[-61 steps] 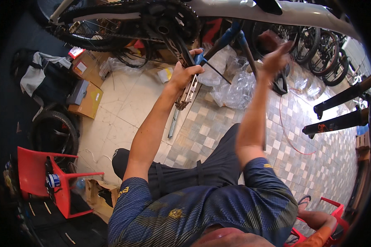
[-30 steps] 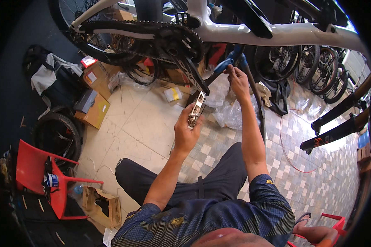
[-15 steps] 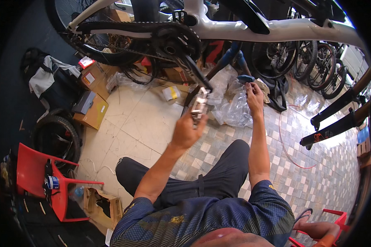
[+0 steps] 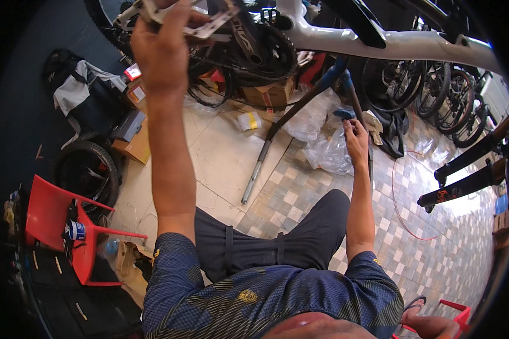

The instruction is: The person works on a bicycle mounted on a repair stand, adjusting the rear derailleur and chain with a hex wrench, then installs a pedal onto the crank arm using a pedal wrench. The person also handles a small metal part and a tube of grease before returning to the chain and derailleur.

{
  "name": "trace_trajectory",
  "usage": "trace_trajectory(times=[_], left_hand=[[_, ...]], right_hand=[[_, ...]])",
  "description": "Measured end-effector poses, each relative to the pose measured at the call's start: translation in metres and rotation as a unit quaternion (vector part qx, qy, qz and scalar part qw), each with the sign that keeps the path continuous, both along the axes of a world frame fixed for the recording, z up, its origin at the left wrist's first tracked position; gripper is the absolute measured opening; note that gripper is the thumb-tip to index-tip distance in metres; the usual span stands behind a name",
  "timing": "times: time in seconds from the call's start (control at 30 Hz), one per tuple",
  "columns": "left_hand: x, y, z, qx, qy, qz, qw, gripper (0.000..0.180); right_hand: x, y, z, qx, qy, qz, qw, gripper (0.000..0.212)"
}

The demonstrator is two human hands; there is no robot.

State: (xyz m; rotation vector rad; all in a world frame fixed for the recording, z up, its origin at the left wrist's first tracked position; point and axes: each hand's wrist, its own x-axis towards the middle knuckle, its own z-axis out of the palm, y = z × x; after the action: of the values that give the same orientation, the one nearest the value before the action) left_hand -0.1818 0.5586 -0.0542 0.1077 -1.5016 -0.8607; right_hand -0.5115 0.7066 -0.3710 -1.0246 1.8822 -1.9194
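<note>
At upper left my left hand [image 4: 163,53] is closed on a silver pedal [image 4: 214,25] at the end of the black crank arm [image 4: 246,37]. Part of the pedal is hidden by the fingers. The chainring and chain [image 4: 280,53] hang below the white bicycle frame [image 4: 345,39]. My right hand [image 4: 356,138], right of centre, has its fingers pressed together at a small blue object [image 4: 344,114], whose kind I cannot make out. It lies in front of clear plastic wrapping [image 4: 329,150].
A stand leg [image 4: 260,164] slants down to the tiled floor. A suspension fork [image 4: 464,183] juts in at right. Several bicycles [image 4: 452,96] stand behind. Cardboard boxes [image 4: 136,141], a loose tyre [image 4: 87,175] and a red chair [image 4: 51,214] are at left. Another person's foot [image 4: 414,308] shows at lower right.
My left hand has swung the pedal and crank arm up and to the left, from below the frame to the upper left. My right hand stays at the blue object. The view has shifted slightly.
</note>
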Motion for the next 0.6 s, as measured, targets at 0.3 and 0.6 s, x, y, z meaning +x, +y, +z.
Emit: trace_trajectory(times=[0.3,0.6], left_hand=[[0.059,-0.068,-0.041,0.14,0.001,0.057,0.989,0.028],[0.052,-0.058,-0.053,0.145,0.052,-0.056,0.986,0.034]], right_hand=[[0.027,0.017,0.036,0.029,0.206,-0.045,0.977,0.021],[0.023,-0.006,0.117,0.029,0.436,-0.084,0.895,0.023]])
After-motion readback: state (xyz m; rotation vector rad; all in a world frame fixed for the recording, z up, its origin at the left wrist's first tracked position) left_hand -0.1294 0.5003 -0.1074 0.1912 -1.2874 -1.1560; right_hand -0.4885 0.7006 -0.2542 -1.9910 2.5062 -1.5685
